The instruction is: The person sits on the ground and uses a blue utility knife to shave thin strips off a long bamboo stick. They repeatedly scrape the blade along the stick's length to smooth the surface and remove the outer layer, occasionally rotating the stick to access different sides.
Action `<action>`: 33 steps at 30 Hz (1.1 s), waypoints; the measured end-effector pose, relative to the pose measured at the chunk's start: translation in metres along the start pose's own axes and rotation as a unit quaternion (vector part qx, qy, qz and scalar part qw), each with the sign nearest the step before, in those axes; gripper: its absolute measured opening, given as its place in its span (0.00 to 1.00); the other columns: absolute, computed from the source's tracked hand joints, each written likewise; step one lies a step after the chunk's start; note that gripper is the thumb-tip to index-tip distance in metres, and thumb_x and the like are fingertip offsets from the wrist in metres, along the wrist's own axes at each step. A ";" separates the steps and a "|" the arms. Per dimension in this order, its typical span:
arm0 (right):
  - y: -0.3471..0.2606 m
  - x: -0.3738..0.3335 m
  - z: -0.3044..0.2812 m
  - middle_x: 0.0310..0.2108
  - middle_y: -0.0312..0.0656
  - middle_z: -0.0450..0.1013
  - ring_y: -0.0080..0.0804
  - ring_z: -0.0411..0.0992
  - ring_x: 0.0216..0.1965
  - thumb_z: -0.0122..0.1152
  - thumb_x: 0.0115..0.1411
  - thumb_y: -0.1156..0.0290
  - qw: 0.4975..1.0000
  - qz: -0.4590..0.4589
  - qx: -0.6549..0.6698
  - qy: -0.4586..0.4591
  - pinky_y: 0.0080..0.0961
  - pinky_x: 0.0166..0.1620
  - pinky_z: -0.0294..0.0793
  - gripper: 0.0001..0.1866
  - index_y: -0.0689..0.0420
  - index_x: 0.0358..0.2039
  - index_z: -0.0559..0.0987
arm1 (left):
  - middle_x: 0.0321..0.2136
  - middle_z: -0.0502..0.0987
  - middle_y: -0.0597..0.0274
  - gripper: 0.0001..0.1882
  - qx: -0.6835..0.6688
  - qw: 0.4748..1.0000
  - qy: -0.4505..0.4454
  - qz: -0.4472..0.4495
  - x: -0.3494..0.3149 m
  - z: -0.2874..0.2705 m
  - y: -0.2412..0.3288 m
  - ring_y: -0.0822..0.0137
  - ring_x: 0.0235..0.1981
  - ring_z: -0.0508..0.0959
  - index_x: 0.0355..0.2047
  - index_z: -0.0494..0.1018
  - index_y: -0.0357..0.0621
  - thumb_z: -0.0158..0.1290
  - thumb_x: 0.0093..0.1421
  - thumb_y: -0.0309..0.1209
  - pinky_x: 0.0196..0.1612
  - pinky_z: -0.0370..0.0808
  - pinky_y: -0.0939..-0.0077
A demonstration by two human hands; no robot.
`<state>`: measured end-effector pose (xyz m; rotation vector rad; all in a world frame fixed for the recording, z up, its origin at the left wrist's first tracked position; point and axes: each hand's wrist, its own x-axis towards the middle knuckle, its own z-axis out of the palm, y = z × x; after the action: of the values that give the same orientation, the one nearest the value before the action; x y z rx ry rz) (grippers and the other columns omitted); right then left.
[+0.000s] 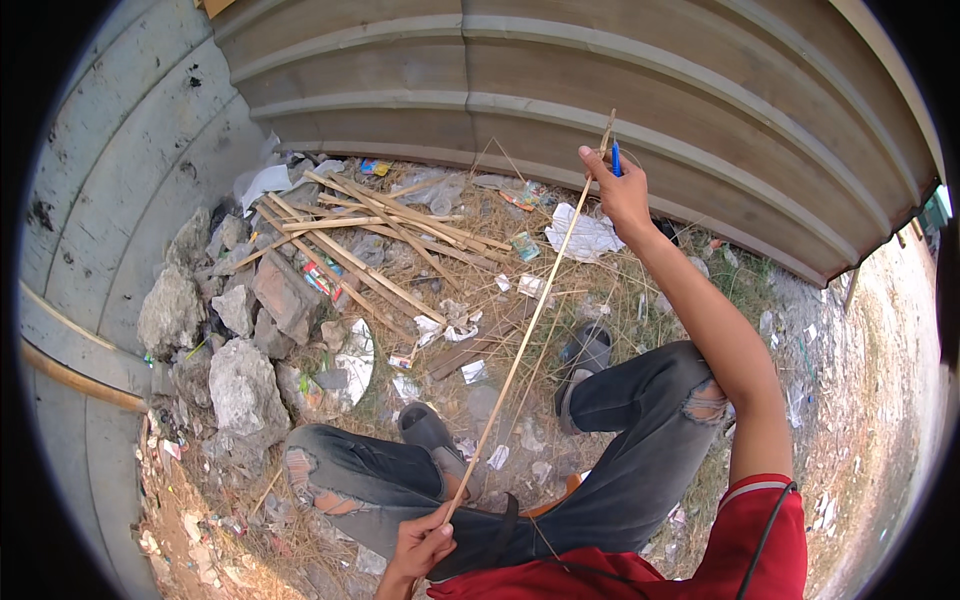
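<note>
A long, thin bamboo strip [520,355] runs slantwise in front of me, from low near my lap up to the far right. My left hand [421,546] pinches its near end beside my left knee. Farther out, my right hand [622,195] has its thumb and fingers closed on the strip near the far end. A slim blue pen-like thing [616,160] sticks up from the same right hand; its lower part is hidden by the fingers. Below my lap, an orange thing [572,485] shows only in part, next to a dark strap [508,520].
A loose pile of bamboo sticks [385,225] lies ahead on the littered ground. Rough rocks [243,390] are heaped to the left, by a grey wall [120,190]. A ribbed metal sheet [560,75] stands across the far side. White paper scraps [583,235] lie about.
</note>
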<state>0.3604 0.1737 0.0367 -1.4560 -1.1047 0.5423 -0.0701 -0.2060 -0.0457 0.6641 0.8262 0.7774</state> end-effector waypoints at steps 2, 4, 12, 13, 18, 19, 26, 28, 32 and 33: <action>0.000 0.010 -0.001 0.22 0.34 0.71 0.17 0.59 0.17 0.70 0.61 0.49 0.998 0.030 0.033 0.048 0.20 0.20 0.54 0.22 0.58 0.34 0.82 | 0.17 0.56 0.75 0.24 0.016 1.000 0.004 -0.004 0.002 0.005 0.004 0.83 0.16 0.54 0.66 0.63 0.29 0.47 0.71 0.20 0.20 0.54 0.82; -0.002 0.011 0.001 0.21 0.35 0.73 0.18 0.59 0.16 0.67 0.63 0.49 0.991 0.084 0.072 0.069 0.21 0.19 0.54 0.22 0.58 0.34 0.83 | 0.17 0.59 0.75 0.24 0.065 0.998 0.022 0.013 0.003 0.009 0.006 0.83 0.16 0.57 0.65 0.65 0.29 0.49 0.69 0.19 0.20 0.55 0.83; 0.021 0.021 -0.023 0.23 0.47 0.79 0.38 0.77 0.23 0.58 0.67 0.48 0.979 -0.033 -0.199 0.011 0.38 0.30 0.74 0.26 0.62 0.32 0.85 | 0.18 0.64 0.75 0.22 0.256 0.961 0.058 0.088 0.008 0.000 -0.004 0.84 0.17 0.60 0.62 0.69 0.27 0.51 0.67 0.18 0.19 0.55 0.83; 0.019 0.020 -0.028 0.25 0.51 0.80 0.44 0.79 0.26 0.58 0.66 0.51 0.969 -0.036 -0.243 0.001 0.41 0.32 0.75 0.24 0.61 0.31 0.85 | 0.18 0.64 0.76 0.22 0.257 0.960 0.059 0.090 0.007 -0.001 -0.006 0.84 0.17 0.60 0.62 0.70 0.27 0.51 0.67 0.19 0.19 0.55 0.83; 0.016 0.010 -0.037 0.28 0.56 0.79 0.60 0.78 0.31 0.58 0.63 0.60 0.875 -0.197 -0.442 0.004 0.50 0.38 0.77 0.17 0.60 0.29 0.85 | 0.18 0.70 0.75 0.22 0.260 0.959 0.092 0.059 0.008 0.002 -0.008 0.84 0.19 0.66 0.60 0.73 0.33 0.56 0.66 0.23 0.23 0.62 0.85; 0.012 0.009 -0.035 0.28 0.56 0.79 0.60 0.78 0.32 0.58 0.63 0.60 0.864 -0.208 -0.458 -0.009 0.51 0.38 0.77 0.16 0.60 0.29 0.85 | 0.18 0.70 0.74 0.22 0.272 0.956 0.089 0.070 0.009 0.001 -0.010 0.84 0.19 0.66 0.60 0.73 0.34 0.56 0.66 0.24 0.23 0.63 0.85; 0.019 0.024 -0.031 0.29 0.55 0.80 0.53 0.80 0.31 0.57 0.64 0.61 0.915 -0.070 -0.396 0.026 0.45 0.37 0.78 0.17 0.60 0.30 0.86 | 0.18 0.69 0.74 0.22 0.296 0.949 0.082 0.076 0.009 -0.003 -0.011 0.83 0.18 0.65 0.60 0.73 0.34 0.56 0.67 0.24 0.22 0.61 0.84; 0.023 0.031 -0.035 0.28 0.51 0.81 0.43 0.79 0.27 0.59 0.64 0.59 0.967 -0.040 -0.250 0.037 0.40 0.34 0.76 0.18 0.62 0.31 0.86 | 0.17 0.66 0.75 0.22 0.262 0.958 0.094 0.074 0.006 0.000 -0.012 0.84 0.17 0.62 0.62 0.70 0.32 0.52 0.68 0.22 0.20 0.58 0.84; 0.044 0.042 -0.048 0.24 0.40 0.81 0.24 0.71 0.22 0.64 0.62 0.55 0.999 0.050 0.000 0.019 0.28 0.26 0.69 0.21 0.63 0.35 0.87 | 0.17 0.61 0.76 0.24 0.201 0.972 0.106 0.064 0.004 -0.001 -0.012 0.84 0.15 0.59 0.65 0.67 0.32 0.49 0.69 0.20 0.18 0.54 0.83; 0.049 0.043 -0.051 0.25 0.40 0.80 0.22 0.69 0.21 0.65 0.62 0.54 0.999 0.050 -0.001 0.004 0.26 0.25 0.67 0.21 0.63 0.36 0.86 | 0.17 0.61 0.76 0.24 0.188 0.975 0.100 0.070 0.006 -0.001 -0.013 0.84 0.15 0.58 0.65 0.67 0.32 0.49 0.69 0.20 0.18 0.54 0.83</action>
<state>0.4381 0.1908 0.0128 -1.5197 -1.0298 0.6044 -0.0639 -0.2082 -0.0578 0.9992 1.1353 0.8318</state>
